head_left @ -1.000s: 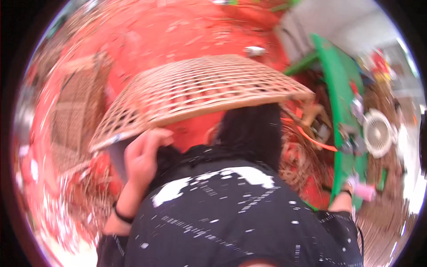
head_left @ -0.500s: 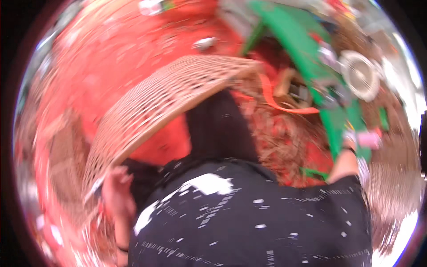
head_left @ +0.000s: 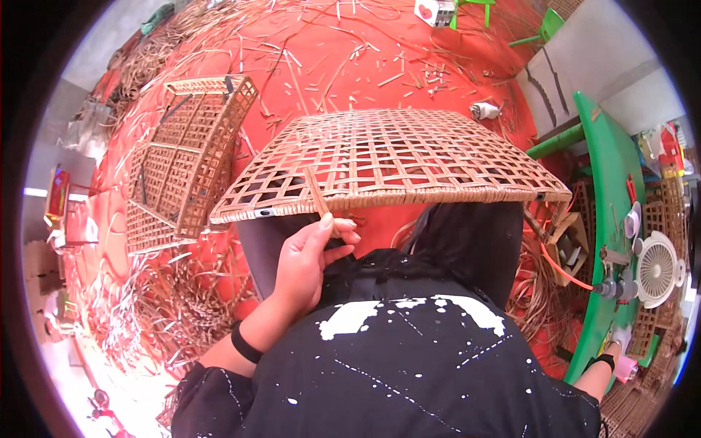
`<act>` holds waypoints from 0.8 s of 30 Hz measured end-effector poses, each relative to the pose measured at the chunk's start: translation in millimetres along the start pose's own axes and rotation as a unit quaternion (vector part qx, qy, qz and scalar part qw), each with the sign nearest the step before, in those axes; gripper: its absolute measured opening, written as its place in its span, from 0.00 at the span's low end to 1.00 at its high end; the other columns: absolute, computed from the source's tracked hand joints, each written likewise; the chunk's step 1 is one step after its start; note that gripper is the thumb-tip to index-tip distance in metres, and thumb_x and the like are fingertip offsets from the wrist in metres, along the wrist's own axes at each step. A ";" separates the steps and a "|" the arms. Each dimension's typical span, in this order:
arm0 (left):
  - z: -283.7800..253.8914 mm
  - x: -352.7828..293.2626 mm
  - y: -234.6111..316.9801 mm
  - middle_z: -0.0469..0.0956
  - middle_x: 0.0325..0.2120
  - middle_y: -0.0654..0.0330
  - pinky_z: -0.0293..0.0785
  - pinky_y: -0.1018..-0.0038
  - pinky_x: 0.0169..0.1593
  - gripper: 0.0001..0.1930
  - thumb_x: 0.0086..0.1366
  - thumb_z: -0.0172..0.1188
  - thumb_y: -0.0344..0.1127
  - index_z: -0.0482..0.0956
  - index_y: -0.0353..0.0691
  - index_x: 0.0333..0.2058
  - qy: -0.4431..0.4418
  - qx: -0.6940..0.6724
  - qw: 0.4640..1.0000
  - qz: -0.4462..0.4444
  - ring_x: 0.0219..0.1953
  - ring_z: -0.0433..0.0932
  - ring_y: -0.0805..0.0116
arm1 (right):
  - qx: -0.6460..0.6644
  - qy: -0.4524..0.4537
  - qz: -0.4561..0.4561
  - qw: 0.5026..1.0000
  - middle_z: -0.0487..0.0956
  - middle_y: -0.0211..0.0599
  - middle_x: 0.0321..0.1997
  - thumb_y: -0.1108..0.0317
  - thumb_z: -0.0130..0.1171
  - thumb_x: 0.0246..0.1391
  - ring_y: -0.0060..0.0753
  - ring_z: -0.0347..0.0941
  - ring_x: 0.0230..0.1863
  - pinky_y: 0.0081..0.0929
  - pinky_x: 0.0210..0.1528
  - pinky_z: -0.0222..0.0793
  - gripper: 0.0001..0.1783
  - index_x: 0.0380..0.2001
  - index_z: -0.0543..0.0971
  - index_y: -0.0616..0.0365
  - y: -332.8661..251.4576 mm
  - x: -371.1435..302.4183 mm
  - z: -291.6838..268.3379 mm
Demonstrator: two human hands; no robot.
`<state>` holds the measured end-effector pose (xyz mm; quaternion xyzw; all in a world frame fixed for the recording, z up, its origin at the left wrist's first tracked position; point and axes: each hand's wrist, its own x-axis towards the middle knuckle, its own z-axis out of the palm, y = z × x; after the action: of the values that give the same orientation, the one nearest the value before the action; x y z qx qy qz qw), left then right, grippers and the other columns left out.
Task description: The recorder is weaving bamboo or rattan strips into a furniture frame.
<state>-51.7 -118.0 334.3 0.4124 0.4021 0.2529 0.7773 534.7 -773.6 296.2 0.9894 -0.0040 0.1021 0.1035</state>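
A woven rattan panel [head_left: 401,157] with an open lattice and a wrapped front edge lies across my thighs. My left hand [head_left: 310,252] is at its front edge, thumb and fingers pinched on a short flat rattan strip [head_left: 315,191] that points up across the lattice. Far to the right, my right hand [head_left: 615,350] reaches to the near end of a green bench [head_left: 610,197]. Its fingers are small and partly hidden there, beside a pink object [head_left: 626,369], so its grip is unclear.
A rattan basket frame [head_left: 186,157] stands to the left on the red floor covering [head_left: 321,51]. Loose strips [head_left: 175,292] lie in heaps around me. A white fan [head_left: 656,270], a power tool [head_left: 621,287] with an orange hose [head_left: 558,270] and a wooden box [head_left: 569,248] are at the right.
The view has swung and sharpened, and the panel now appears level across my thighs instead of slanted. My left hand has come up to the panel's edge, holding a strip. My right arm stays out at the bench.
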 end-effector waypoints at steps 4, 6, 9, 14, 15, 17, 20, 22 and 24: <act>-6.4 5.6 -2.2 0.74 0.32 0.62 0.70 0.75 0.44 0.16 0.67 0.42 0.42 0.74 0.36 0.39 -0.038 -0.014 0.999 0.007 0.39 0.73 0.73 | 0.291 0.113 -0.114 0.943 0.74 0.42 0.45 0.61 0.51 0.53 0.33 0.69 0.47 0.28 0.50 0.63 0.24 0.49 0.69 0.66 -160.5 -10.1 -105.8; 2.2 4.5 -0.9 0.75 0.33 0.61 0.70 0.75 0.45 0.16 0.67 0.42 0.41 0.74 0.36 0.39 -0.039 -0.006 0.999 0.013 0.40 0.73 0.73 | 0.461 0.090 -0.242 0.849 0.74 0.45 0.44 0.71 0.49 0.55 0.34 0.69 0.45 0.26 0.50 0.61 0.14 0.44 0.71 0.67 -296.8 -94.4 -176.0; -1.1 -4.9 -0.2 0.75 0.35 0.60 0.69 0.75 0.46 0.15 0.67 0.42 0.39 0.75 0.35 0.39 -0.022 0.065 0.995 0.066 0.41 0.73 0.72 | 0.504 0.036 -0.506 0.699 0.77 0.36 0.38 0.79 0.54 0.47 0.33 0.71 0.42 0.26 0.47 0.65 0.10 0.35 0.76 0.62 -443.6 -220.9 -230.6; -7.0 -0.3 -1.2 0.76 0.33 0.56 0.70 0.76 0.41 0.09 0.63 0.51 0.32 0.78 0.34 0.37 -0.034 0.299 0.893 0.334 0.36 0.75 0.71 | 0.348 -0.131 -0.800 0.472 0.75 0.38 0.34 0.63 0.56 0.47 0.43 0.72 0.31 0.35 0.33 0.68 0.19 0.44 0.71 0.54 -544.5 -353.8 -249.3; -5.5 -2.8 5.9 0.76 0.33 0.56 0.70 0.76 0.40 0.08 0.61 0.53 0.29 0.78 0.35 0.37 -0.036 0.362 0.851 0.380 0.35 0.75 0.69 | 0.351 -0.158 -0.803 0.455 0.74 0.39 0.35 0.63 0.55 0.48 0.44 0.72 0.32 0.36 0.33 0.68 0.20 0.45 0.69 0.54 -555.7 -368.6 -247.7; -5.4 -7.6 9.9 0.72 0.31 0.59 0.72 0.76 0.34 0.10 0.55 0.58 0.25 0.79 0.38 0.37 -0.036 0.395 0.827 0.399 0.34 0.74 0.66 | 0.373 -0.172 -0.797 0.443 0.73 0.39 0.33 0.63 0.56 0.48 0.44 0.72 0.29 0.36 0.30 0.68 0.15 0.39 0.69 0.54 -572.8 -389.2 -236.0; -14.6 -6.0 9.0 0.70 0.31 0.60 0.69 0.78 0.36 0.10 0.56 0.56 0.24 0.79 0.37 0.38 -0.051 0.462 0.779 0.422 0.31 0.71 0.68 | 0.447 -0.185 -0.733 0.479 0.73 0.38 0.29 0.65 0.58 0.46 0.43 0.73 0.26 0.32 0.26 0.69 0.13 0.34 0.70 0.55 -577.1 -396.0 -228.8; -18.4 -3.7 8.1 0.69 0.30 0.60 0.68 0.80 0.32 0.11 0.55 0.57 0.24 0.79 0.37 0.38 -0.060 0.471 0.769 0.427 0.29 0.70 0.71 | 0.531 -0.207 -0.643 0.512 0.73 0.37 0.24 0.68 0.61 0.43 0.41 0.73 0.24 0.28 0.24 0.69 0.11 0.32 0.72 0.56 -580.8 -396.9 -225.0; -20.1 -3.9 7.1 0.69 0.30 0.60 0.68 0.80 0.32 0.11 0.54 0.57 0.24 0.79 0.37 0.37 -0.070 0.462 0.799 0.380 0.30 0.70 0.71 | 0.527 -0.233 -0.641 0.507 0.73 0.37 0.23 0.67 0.60 0.46 0.40 0.72 0.23 0.28 0.25 0.69 0.12 0.35 0.74 0.56 -579.9 -399.0 -231.6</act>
<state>-71.0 -108.3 335.1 0.8585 0.2272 0.2829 0.3624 114.2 -163.8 318.7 0.5824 0.6619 -0.2426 -0.4049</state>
